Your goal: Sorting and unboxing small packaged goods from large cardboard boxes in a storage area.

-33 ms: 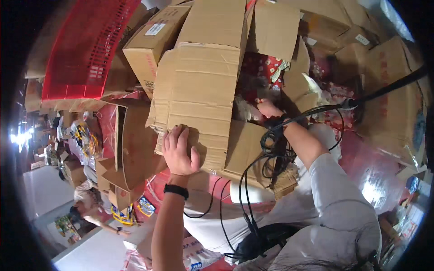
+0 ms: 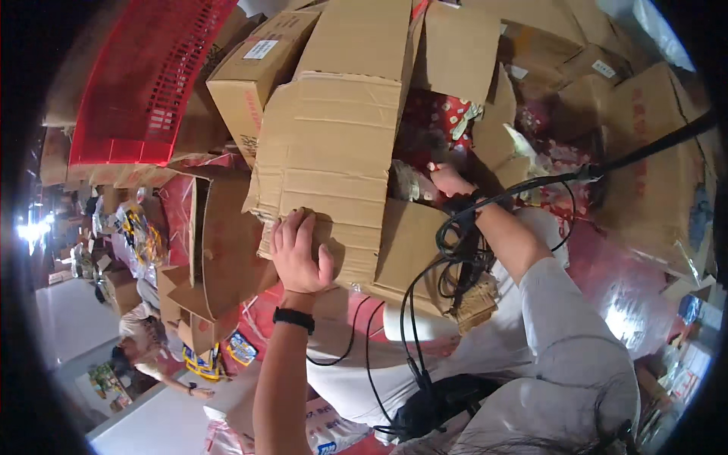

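My left hand [image 2: 302, 254] lies flat on a large cardboard flap [image 2: 326, 152], fingers stretched out and thumb apart. A black band circles that wrist. To its right, my right hand [image 2: 449, 180] reaches into an open cardboard box [image 2: 413, 227], its fingers curled in. What they hold, if anything, is too small and dark to make out. Beside those fingers is crumpled clear plastic [image 2: 413, 182]. Red packaging with pale spots [image 2: 447, 121] shows deeper inside the box. Black cables [image 2: 459, 239] hang in loops by my right wrist.
A red plastic basket [image 2: 144, 91] stands at the upper left, beside a closed carton [image 2: 262, 72]. An open carton [image 2: 231, 243] is left of my left hand. More cartons [image 2: 644, 152] stand at the right. Another person [image 2: 144, 337] works at the lower left near yellow-and-blue packets [image 2: 243, 347].
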Action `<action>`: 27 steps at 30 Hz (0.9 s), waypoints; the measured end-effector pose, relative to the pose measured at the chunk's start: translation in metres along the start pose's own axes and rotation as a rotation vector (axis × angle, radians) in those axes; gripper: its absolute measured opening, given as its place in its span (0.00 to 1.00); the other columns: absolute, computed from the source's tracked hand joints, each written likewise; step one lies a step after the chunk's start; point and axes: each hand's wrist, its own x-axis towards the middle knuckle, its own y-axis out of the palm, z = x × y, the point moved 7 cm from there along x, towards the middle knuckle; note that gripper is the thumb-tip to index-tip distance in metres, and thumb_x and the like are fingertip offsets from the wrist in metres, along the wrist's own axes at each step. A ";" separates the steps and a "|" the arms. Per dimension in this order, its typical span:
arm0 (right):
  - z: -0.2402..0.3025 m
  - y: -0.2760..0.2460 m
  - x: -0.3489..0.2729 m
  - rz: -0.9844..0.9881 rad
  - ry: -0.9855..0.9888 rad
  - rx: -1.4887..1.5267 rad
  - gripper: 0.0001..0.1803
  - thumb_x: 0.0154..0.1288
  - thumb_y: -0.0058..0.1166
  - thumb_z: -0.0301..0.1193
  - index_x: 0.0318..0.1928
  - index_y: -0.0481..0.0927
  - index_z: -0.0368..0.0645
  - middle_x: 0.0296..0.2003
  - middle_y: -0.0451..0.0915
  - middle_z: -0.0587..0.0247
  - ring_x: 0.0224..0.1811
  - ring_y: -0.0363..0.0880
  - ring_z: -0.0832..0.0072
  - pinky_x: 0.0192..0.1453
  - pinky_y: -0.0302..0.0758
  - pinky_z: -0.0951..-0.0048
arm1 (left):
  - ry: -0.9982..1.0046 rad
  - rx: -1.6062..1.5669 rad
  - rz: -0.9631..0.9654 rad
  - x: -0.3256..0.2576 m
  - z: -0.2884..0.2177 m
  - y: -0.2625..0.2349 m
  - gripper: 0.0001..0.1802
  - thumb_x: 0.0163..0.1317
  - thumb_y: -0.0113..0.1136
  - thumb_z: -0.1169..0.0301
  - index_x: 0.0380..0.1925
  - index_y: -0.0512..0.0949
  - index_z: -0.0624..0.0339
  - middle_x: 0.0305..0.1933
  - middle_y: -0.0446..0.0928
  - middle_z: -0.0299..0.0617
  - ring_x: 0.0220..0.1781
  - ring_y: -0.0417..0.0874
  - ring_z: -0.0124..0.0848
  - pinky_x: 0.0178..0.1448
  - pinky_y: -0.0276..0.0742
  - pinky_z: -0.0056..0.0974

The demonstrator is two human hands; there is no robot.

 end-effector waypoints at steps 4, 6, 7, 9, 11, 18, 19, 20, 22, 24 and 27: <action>0.055 -0.072 -0.049 -0.073 -0.216 0.096 0.12 0.67 0.54 0.34 0.44 0.82 0.39 0.34 0.83 0.58 0.31 0.80 0.71 0.34 0.74 0.63 | 0.015 -0.005 -0.057 0.000 -0.002 -0.004 0.30 0.54 0.53 0.57 0.54 0.76 0.62 0.59 0.74 0.51 0.63 0.73 0.52 0.73 0.59 0.58; 0.062 -0.112 -0.070 -0.173 -0.267 0.258 0.12 0.69 0.53 0.33 0.45 0.83 0.38 0.34 0.84 0.60 0.34 0.80 0.73 0.37 0.75 0.65 | 0.024 -0.030 -0.076 0.001 -0.003 -0.005 0.29 0.53 0.54 0.57 0.53 0.76 0.62 0.59 0.75 0.49 0.61 0.74 0.51 0.72 0.60 0.57; 0.057 -0.134 -0.080 -0.242 -0.298 0.440 0.13 0.71 0.52 0.33 0.45 0.83 0.38 0.35 0.84 0.62 0.36 0.80 0.76 0.40 0.75 0.67 | 0.023 -0.048 -0.104 0.000 -0.003 -0.008 0.29 0.53 0.54 0.57 0.53 0.76 0.62 0.59 0.75 0.49 0.61 0.74 0.51 0.72 0.60 0.57; 0.053 -0.181 -0.092 -0.076 -0.510 0.806 0.13 0.69 0.55 0.30 0.49 0.81 0.36 0.39 0.83 0.62 0.41 0.80 0.74 0.46 0.75 0.69 | 0.006 -0.063 -0.114 -0.001 -0.002 -0.008 0.28 0.52 0.54 0.58 0.52 0.77 0.61 0.57 0.76 0.49 0.60 0.74 0.50 0.72 0.60 0.57; 0.039 -0.245 -0.122 -0.332 -0.727 -0.008 0.13 0.65 0.57 0.28 0.49 0.81 0.37 0.37 0.83 0.62 0.39 0.82 0.70 0.42 0.76 0.66 | 0.012 -0.052 -0.137 -0.003 -0.003 -0.008 0.26 0.53 0.54 0.59 0.49 0.77 0.62 0.56 0.76 0.49 0.60 0.74 0.51 0.71 0.61 0.57; -0.026 -0.382 -0.249 -0.802 -0.920 -0.715 0.22 0.60 0.64 0.28 0.55 0.77 0.43 0.33 0.82 0.65 0.34 0.82 0.71 0.34 0.76 0.66 | 0.020 -0.044 -0.190 -0.006 -0.003 -0.011 0.27 0.54 0.53 0.56 0.49 0.77 0.62 0.55 0.76 0.50 0.59 0.74 0.52 0.70 0.62 0.58; -0.030 -0.387 -0.260 -0.926 -0.930 -0.827 0.22 0.60 0.65 0.28 0.56 0.77 0.43 0.33 0.82 0.65 0.33 0.82 0.71 0.34 0.76 0.66 | 0.012 -0.052 -0.197 -0.006 -0.003 -0.011 0.27 0.54 0.53 0.56 0.49 0.77 0.62 0.55 0.76 0.50 0.59 0.74 0.52 0.70 0.62 0.58; -0.036 -0.389 -0.263 -0.914 -0.941 -0.911 0.23 0.60 0.65 0.29 0.56 0.76 0.44 0.33 0.82 0.65 0.33 0.82 0.71 0.34 0.76 0.66 | 0.007 -0.051 -0.188 -0.006 -0.003 -0.011 0.26 0.54 0.53 0.57 0.49 0.77 0.62 0.55 0.76 0.50 0.59 0.74 0.52 0.70 0.62 0.57; -0.070 -0.407 -0.238 -0.810 -0.529 -0.661 0.28 0.63 0.65 0.33 0.62 0.72 0.47 0.36 0.82 0.66 0.32 0.80 0.74 0.34 0.76 0.68 | 0.010 -0.035 -0.180 -0.005 -0.003 -0.012 0.26 0.53 0.53 0.57 0.49 0.77 0.63 0.55 0.76 0.50 0.60 0.74 0.52 0.71 0.62 0.57; -0.111 -0.394 -0.202 -0.429 -0.420 0.156 0.30 0.66 0.64 0.38 0.65 0.68 0.49 0.38 0.81 0.65 0.31 0.79 0.75 0.34 0.77 0.70 | 0.011 -0.057 -0.183 -0.006 -0.004 -0.012 0.27 0.53 0.53 0.58 0.49 0.77 0.63 0.55 0.76 0.50 0.60 0.74 0.52 0.71 0.61 0.57; -0.165 -0.358 -0.185 -0.203 -0.225 0.811 0.23 0.69 0.60 0.44 0.59 0.72 0.49 0.41 0.81 0.67 0.32 0.78 0.73 0.39 0.77 0.65 | -0.021 -0.036 -0.163 -0.005 -0.001 -0.010 0.27 0.52 0.53 0.58 0.50 0.77 0.63 0.56 0.76 0.50 0.61 0.74 0.50 0.72 0.61 0.56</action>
